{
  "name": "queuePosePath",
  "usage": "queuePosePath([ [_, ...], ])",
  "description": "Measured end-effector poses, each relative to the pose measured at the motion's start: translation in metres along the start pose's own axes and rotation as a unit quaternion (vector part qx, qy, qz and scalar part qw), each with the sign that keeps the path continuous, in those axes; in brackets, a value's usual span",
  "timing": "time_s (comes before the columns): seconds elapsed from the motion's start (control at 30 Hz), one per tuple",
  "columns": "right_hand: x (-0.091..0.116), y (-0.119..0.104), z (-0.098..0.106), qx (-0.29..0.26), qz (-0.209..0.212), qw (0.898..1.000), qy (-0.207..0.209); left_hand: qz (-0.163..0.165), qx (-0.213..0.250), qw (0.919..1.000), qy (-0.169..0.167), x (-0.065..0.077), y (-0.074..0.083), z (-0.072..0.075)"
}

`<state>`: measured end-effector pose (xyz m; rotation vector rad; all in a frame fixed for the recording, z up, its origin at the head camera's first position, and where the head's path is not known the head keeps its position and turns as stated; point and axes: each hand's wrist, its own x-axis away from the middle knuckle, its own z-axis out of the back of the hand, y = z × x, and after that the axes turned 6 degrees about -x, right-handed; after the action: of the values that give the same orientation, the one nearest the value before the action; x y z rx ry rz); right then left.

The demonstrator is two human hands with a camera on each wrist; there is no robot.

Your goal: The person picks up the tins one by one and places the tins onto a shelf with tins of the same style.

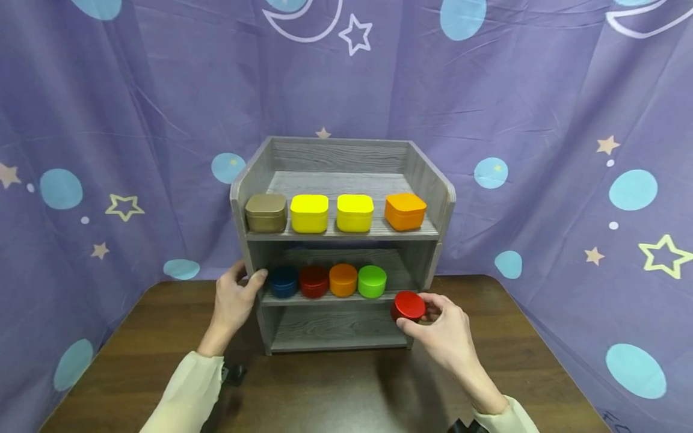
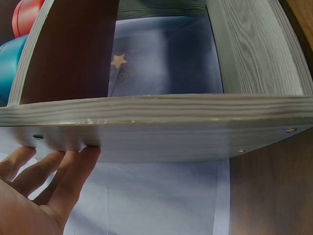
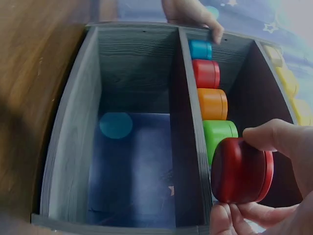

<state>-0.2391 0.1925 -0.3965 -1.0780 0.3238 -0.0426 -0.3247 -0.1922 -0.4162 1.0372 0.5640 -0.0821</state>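
My right hand (image 1: 446,331) holds a round red lidded tin (image 1: 408,305) between thumb and fingers, in front of the right end of the middle shelf. In the right wrist view this red tin (image 3: 240,170) overlaps the green tin (image 3: 218,134). My left hand (image 1: 234,297) grips the left side panel of a grey wooden shelf unit (image 1: 335,347), thumb at the front edge, fingertips (image 2: 90,152) against its outer face. Along the middle shelf stand a blue tin (image 1: 283,282), a dark red tin (image 1: 314,282), an orange tin (image 1: 343,280) and a green tin (image 1: 372,282).
On the top shelf sit a gold-brown square tin (image 1: 266,213), two yellow ones (image 1: 310,214) and an orange square tin (image 1: 405,211). The unit stands on a brown wooden table (image 1: 314,397). Behind and around it hangs a purple curtain (image 1: 178,138) with stars and moons.
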Motion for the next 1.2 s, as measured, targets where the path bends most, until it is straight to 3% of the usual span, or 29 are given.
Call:
queuePosePath([
  [0.17, -0.003, -0.004, -0.007, -0.010, -0.005, 1.000, 0.029, -0.004, 0.001, 1.0000, 0.001, 0.000, 0.001, 0.000],
  [0.4, -0.003, -0.003, -0.020, 0.014, 0.029, 0.996, 0.088, -0.004, 0.007, 1.0000, 0.002, 0.003, 0.001, -0.002],
  [0.77, -0.012, -0.009, -0.051, 0.028, 0.065, 0.977, 0.199, -0.003, 0.011, 0.9999, 0.003, -0.004, 0.000, 0.000],
  [1.2, -0.014, -0.005, -0.074, 0.009, 0.064, 0.958, 0.279, 0.001, -0.003, 1.0000, -0.007, -0.002, 0.001, -0.002],
])
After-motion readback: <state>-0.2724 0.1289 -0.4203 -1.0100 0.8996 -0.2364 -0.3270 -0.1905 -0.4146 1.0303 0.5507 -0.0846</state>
